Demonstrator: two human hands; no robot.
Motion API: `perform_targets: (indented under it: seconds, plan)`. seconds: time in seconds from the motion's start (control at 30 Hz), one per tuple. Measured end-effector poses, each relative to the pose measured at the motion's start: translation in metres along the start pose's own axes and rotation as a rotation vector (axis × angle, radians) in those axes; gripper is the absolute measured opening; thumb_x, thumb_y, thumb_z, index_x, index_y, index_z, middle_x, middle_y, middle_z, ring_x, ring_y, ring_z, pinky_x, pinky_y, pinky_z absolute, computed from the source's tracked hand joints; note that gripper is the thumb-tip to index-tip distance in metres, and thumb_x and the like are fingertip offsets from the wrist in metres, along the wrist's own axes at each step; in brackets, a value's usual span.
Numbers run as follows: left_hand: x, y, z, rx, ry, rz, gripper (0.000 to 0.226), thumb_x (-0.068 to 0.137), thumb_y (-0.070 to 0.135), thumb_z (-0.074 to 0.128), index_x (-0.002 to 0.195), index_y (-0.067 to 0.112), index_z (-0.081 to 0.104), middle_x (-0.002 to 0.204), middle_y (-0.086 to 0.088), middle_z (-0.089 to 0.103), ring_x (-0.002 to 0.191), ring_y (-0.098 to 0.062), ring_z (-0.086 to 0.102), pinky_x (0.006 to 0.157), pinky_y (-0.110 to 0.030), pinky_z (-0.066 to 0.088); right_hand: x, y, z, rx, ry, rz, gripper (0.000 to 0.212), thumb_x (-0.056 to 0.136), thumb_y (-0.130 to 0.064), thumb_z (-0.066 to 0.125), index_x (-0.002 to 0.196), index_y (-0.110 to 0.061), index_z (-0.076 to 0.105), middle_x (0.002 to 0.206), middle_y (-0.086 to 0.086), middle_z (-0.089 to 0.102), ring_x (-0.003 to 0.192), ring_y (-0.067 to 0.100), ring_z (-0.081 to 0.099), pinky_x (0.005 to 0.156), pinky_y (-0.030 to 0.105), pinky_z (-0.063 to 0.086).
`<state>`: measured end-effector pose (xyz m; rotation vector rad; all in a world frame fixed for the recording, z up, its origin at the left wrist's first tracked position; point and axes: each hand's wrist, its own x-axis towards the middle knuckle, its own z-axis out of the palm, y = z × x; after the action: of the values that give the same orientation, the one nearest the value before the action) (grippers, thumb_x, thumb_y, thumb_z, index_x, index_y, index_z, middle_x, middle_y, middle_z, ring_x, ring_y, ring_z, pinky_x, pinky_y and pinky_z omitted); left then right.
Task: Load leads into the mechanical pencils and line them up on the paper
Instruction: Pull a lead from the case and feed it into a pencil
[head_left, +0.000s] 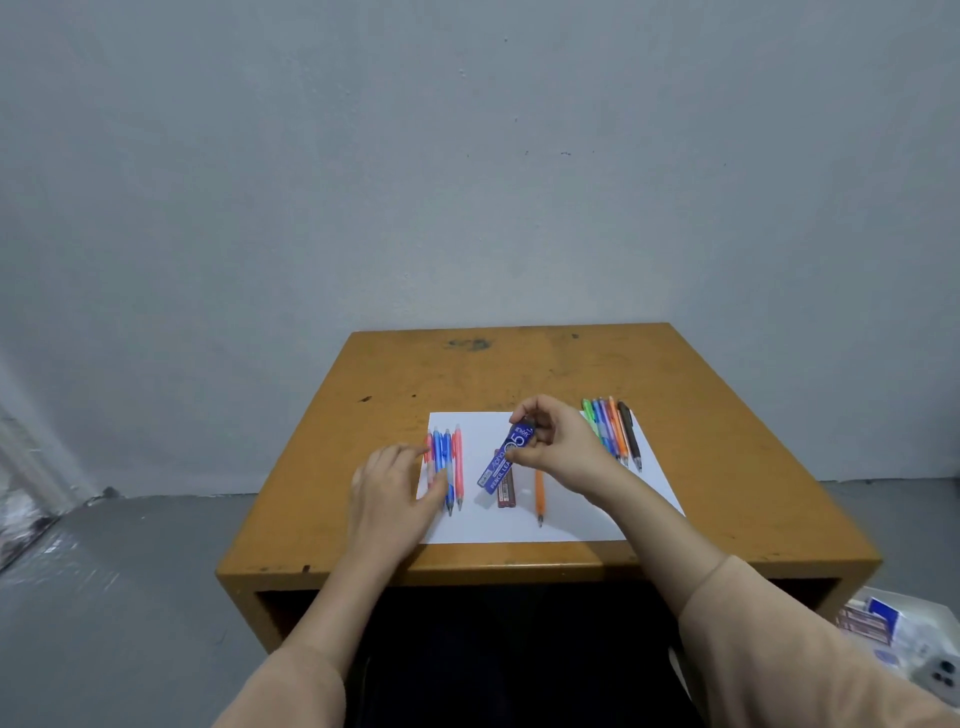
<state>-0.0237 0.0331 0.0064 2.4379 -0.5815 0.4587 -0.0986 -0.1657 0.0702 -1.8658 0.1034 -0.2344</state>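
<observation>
The left hand (392, 480) is lying flat at the paper's (519, 530) left edge, fingers straight and relaxed, fingertips resting on the row of pink and blue pencils (451, 462) lined up there. White paper is showing between that row and the middle. There the right hand (558, 441) is pinching a blue lead case (506, 457), tilted, above a dark red lead tube (506, 493) lying on the sheet. An orange pencil (540, 493) is lying alone just right of the tube. A bunch of mixed pencils (615, 431) is sitting at the paper's far right corner. The paper's near edge is running just inside the table's (519, 364) near edge; a wide band of wood is stretching beyond its far edge.
</observation>
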Motion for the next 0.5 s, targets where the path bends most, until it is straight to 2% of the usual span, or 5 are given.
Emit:
perform_targets:
  seconds: [0.07,0.13,0.33,0.5]
  plan:
    - [-0.003,0.014,0.005,-0.023,0.039,0.087,0.048,0.084,0.054,0.049,0.115,0.020,0.064,0.115,0.005,0.063,0.110,-0.012,0.053,0.089,-0.032,0.039,-0.004,0.000,-0.001,0.026,0.042,-0.022,0.029,0.079,0.009,0.068,0.097,-0.010,0.055,0.089,0.007,0.062,0.077,0.012,0.063,0.069,0.022,0.055]
    - [-0.006,0.029,0.009,-0.068,0.071,0.149,0.044,0.083,0.051,0.052,0.111,0.020,0.065,0.111,0.006,0.065,0.106,-0.013,0.055,0.087,-0.030,0.038,-0.008,0.001,0.000,0.055,0.087,-0.026,0.028,0.080,0.008,0.068,0.098,-0.009,0.055,0.092,0.005,0.063,0.079,0.006,0.065,0.068,0.021,0.055]
    - [-0.012,0.041,0.018,-0.137,0.102,0.274,0.041,0.078,0.048,0.052,0.100,0.019,0.069,0.098,0.009,0.068,0.093,-0.011,0.058,0.079,-0.027,0.040,-0.019,0.009,0.007,0.159,0.214,-0.002,0.029,0.080,0.006,0.069,0.095,-0.014,0.056,0.095,0.005,0.062,0.086,0.011,0.065,0.068,0.019,0.055]
    - [-0.021,0.027,0.026,-0.101,0.083,0.297,0.033,0.079,0.046,0.059,0.093,0.017,0.070,0.089,0.008,0.069,0.086,-0.011,0.061,0.074,-0.024,0.041,-0.024,0.018,0.013,0.199,0.226,0.035,0.027,0.081,0.006,0.069,0.096,-0.013,0.055,0.096,0.004,0.062,0.085,0.004,0.067,0.068,0.018,0.055]
